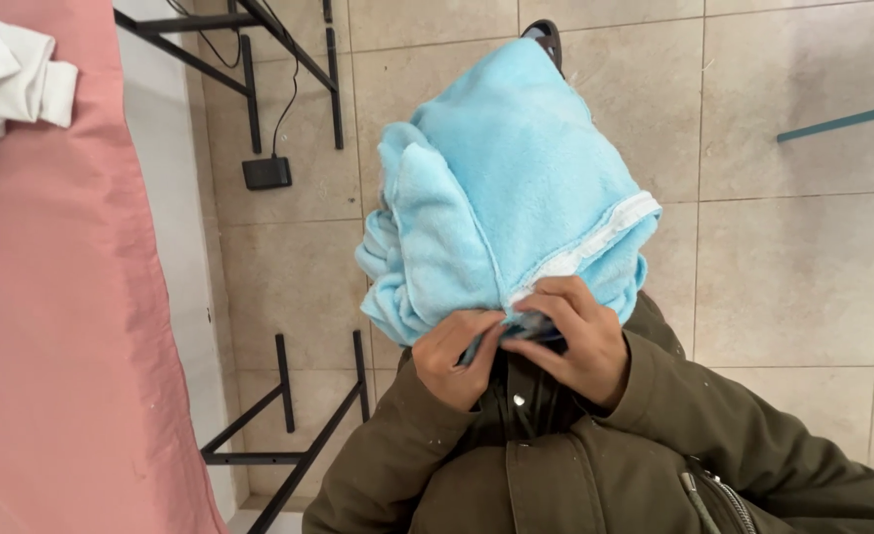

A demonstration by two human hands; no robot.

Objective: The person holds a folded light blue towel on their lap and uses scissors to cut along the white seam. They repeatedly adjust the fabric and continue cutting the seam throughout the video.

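Note:
A light blue fleece garment (501, 188) with a white trim edge hangs bunched in front of my chest, above the tiled floor. My left hand (454, 358) pinches its lower edge from the left. My right hand (577, 338) grips the same lower edge right beside it, fingers curled over a dark blue part of the fabric. The two hands touch each other. Both arms wear olive green jacket sleeves (674, 425).
A pink sheet (51, 297) covers a surface along the left, with a white cloth (12, 74) lying on it. Black metal frame legs (289, 415) stand beside it. A black power adapter (266, 172) with a cable lies on the beige tile floor (793, 277).

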